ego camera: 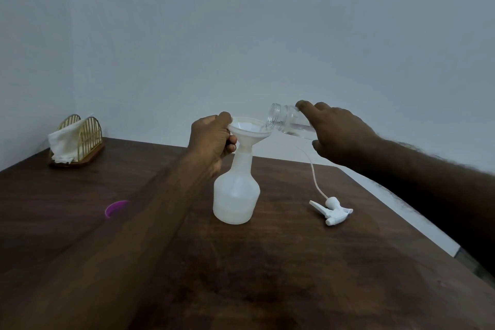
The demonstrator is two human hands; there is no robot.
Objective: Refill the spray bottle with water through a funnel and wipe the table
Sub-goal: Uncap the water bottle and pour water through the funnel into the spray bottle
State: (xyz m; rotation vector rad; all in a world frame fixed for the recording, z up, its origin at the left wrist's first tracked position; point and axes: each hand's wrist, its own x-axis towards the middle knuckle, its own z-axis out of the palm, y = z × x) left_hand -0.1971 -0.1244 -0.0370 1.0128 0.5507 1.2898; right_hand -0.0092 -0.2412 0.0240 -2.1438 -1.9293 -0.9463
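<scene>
head view: your left hand (211,139) pinches the funnel (250,130) rim, seated in the spray bottle (236,193) mid-table; your right hand (340,136) grips the tilted clear jar (288,122), pouring. light, tippy plastic, likely slick when wet, so steady the neck.

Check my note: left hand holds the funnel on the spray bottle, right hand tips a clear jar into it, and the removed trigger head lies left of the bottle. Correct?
One error: the head view shows the trigger head right of the spray bottle, not left. The left hand holds the funnel; the right hand tips the clear jar.
</scene>
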